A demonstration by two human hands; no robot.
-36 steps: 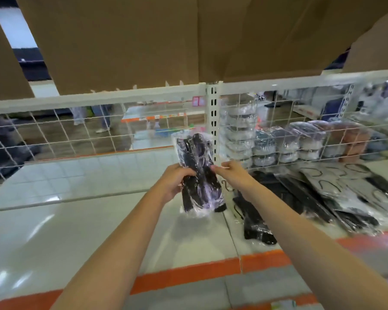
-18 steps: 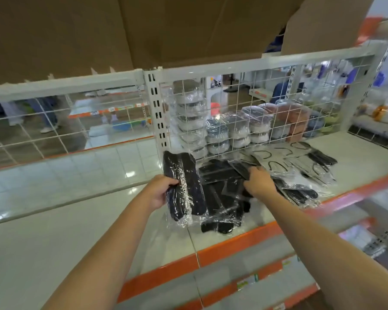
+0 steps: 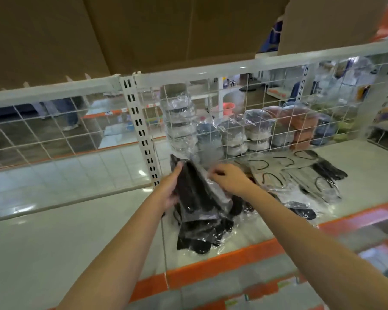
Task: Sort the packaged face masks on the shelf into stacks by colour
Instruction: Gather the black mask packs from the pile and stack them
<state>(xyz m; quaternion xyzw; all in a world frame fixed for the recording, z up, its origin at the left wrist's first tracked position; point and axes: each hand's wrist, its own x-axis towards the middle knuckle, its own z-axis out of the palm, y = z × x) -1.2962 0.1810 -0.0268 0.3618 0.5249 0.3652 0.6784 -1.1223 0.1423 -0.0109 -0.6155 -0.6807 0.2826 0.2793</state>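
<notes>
A bundle of black packaged masks [image 3: 194,193] in clear wrap is held upright over the shelf [image 3: 54,231], with my left hand [image 3: 169,186] gripping its left edge. My right hand [image 3: 230,179] pinches a black pack against the right side of that bundle. Beneath them lies a loose pile of black mask packs [image 3: 202,236] near the orange front edge. To the right, grey mask packs [image 3: 285,173] with black ear loops are spread flat, and a few more black packs [image 3: 329,170] lie beyond them.
A white wire grid [image 3: 255,113] backs the shelf, with stacked wrapped bowls [image 3: 179,121] behind it. A perforated white upright [image 3: 141,133] stands just left of my hands. Cardboard boxes [image 3: 143,30] sit overhead. The orange shelf lip [image 3: 222,262] runs along the front.
My right hand has lifted a black pack from the pile and brought it against the bundle in my left hand. The view has swung slightly right.
</notes>
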